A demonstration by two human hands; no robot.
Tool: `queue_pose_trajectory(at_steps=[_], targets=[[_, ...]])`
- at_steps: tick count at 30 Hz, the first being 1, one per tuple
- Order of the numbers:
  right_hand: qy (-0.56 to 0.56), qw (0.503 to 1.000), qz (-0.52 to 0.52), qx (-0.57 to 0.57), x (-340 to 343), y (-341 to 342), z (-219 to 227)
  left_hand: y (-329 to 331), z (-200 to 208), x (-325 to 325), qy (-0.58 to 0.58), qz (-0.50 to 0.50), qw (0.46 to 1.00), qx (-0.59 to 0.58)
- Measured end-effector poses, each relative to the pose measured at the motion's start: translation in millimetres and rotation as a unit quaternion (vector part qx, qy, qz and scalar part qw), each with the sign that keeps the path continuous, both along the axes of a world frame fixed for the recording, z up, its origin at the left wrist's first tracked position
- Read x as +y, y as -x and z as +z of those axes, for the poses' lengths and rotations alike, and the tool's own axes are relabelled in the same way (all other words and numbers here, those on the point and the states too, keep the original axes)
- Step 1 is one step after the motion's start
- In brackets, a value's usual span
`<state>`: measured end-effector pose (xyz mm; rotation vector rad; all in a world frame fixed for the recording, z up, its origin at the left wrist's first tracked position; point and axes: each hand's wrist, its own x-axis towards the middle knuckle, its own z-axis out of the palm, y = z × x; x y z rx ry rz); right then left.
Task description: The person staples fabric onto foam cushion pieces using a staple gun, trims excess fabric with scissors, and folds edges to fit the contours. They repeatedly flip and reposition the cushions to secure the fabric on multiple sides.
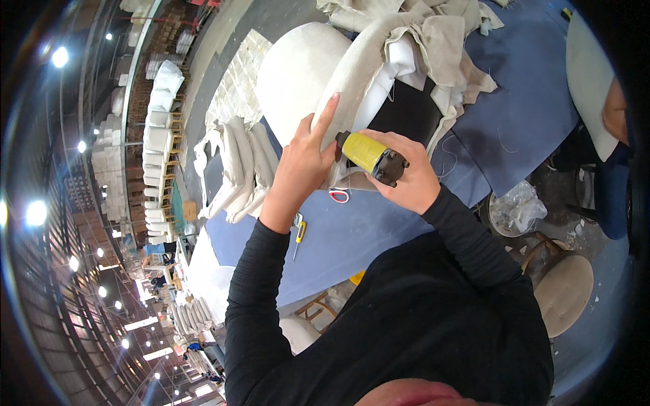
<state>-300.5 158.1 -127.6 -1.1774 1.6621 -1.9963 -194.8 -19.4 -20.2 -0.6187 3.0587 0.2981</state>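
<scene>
Two-hand position: tool held over beige upholstery.
Left hand (303, 162): fingers spread, one extended along the beige fabric (349, 71). Right hand (409, 169): fingers wrapped around the yellow-and-black tool (363, 152), its dark nose just beside the left hand; nose contact with the fabric cannot be determined. The fabric lies on the blue table (365, 227). Nearer the person: yellow-handled screwdriver (300, 232). Leftward: layered beige pieces (237, 169). Right, off the table: round-seated chair (565, 294).
</scene>
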Motion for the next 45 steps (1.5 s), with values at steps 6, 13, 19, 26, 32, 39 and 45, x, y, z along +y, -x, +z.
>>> queue_pose_trajectory(at_steps=[6, 13, 19, 26, 32, 39, 45], targets=[[-0.014, 1.000, 0.012, 0.011, -1, -4, -6, 2, 1, 0, -0.008, -0.008, 1.000, -0.001], [-0.026, 0.999, 0.042, -0.021, 4, -7, 0, 2, 8, -4, -0.050, -0.038, 0.998, -0.009], [0.000, 0.998, 0.024, -0.051, 4, -8, 3, -23, -1, -62, -0.424, 0.217, 0.879, -0.029], [0.015, 0.998, 0.033, -0.054, -3, -11, -11, -32, 4, 3, -0.097, 0.041, 0.994, 0.004], [-0.004, 0.996, 0.069, -0.064, 5, -20, 4, -30, 5, 3, -0.053, 0.032, 0.998, -0.016], [0.021, 0.997, 0.062, -0.049, 5, -32, 0, -30, 2, 1, -0.053, 0.015, 0.998, 0.023], [-0.039, 0.993, 0.092, -0.060, 6, -30, 6, -32, -4, 2, -0.048, 0.001, 0.997, 0.052]])
